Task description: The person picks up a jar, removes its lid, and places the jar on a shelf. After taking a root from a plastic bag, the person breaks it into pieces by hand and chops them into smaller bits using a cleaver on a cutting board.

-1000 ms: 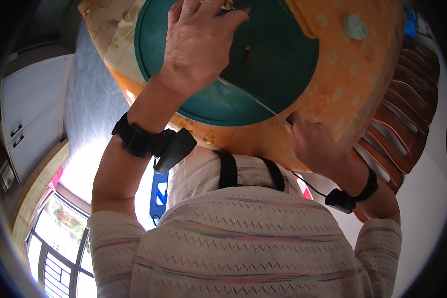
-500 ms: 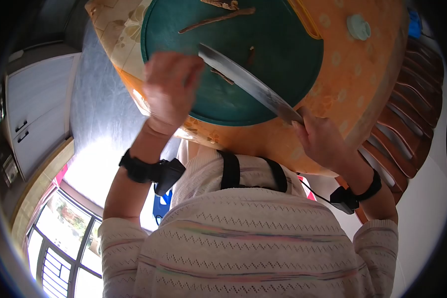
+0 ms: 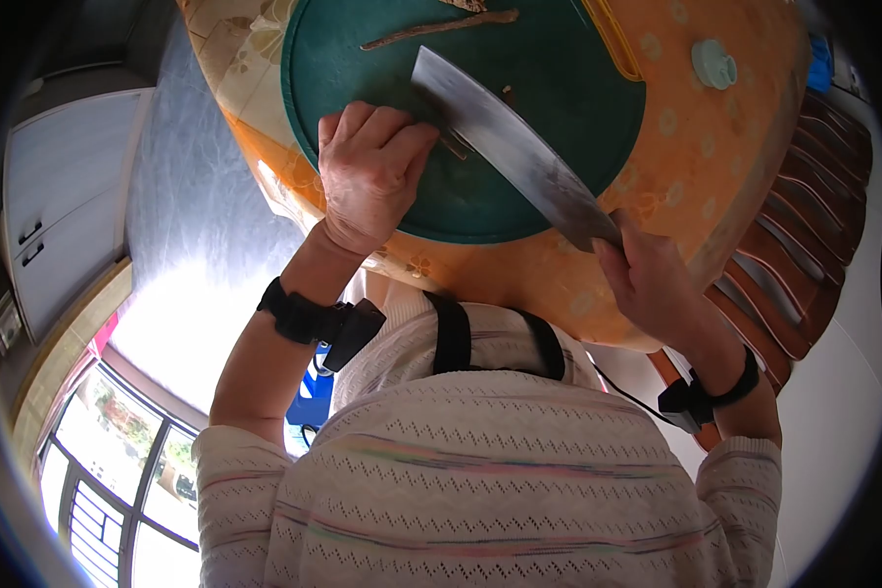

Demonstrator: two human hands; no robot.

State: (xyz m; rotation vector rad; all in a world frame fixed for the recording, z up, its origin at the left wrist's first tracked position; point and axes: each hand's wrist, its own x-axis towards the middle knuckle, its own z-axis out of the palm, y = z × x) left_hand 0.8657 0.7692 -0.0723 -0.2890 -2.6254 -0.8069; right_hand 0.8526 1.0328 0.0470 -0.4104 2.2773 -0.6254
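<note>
My right hand [image 3: 652, 279] is closed round the handle of a large kitchen knife [image 3: 519, 147]. The wide blade slants up and to the left over a round green cutting board [image 3: 559, 108]. To the left of the blade, my left hand [image 3: 372, 176] is closed, its fingers curled down over the board; what they grip is hidden. A short brown woody stick [image 3: 456, 147] shows between that hand and the blade, partly covered. Farther up the board lies a longer dried stick [image 3: 439, 30], with another pale brown piece [image 3: 468, 4] at the top edge of the view.
A patterned orange cloth covers the table [image 3: 529, 284] under the board. On it, to the right, sits a pale green cap [image 3: 713, 65]. The board has a yellow handle [image 3: 612, 39]. A brown slatted wooden chair [image 3: 784, 255] stands at the right; a cabinet [image 3: 69, 176] is on the left.
My left hand has moved right and slightly down, closer to the blade and the short stick. The knife has shifted, its tip higher and its flat side turned more into view.
</note>
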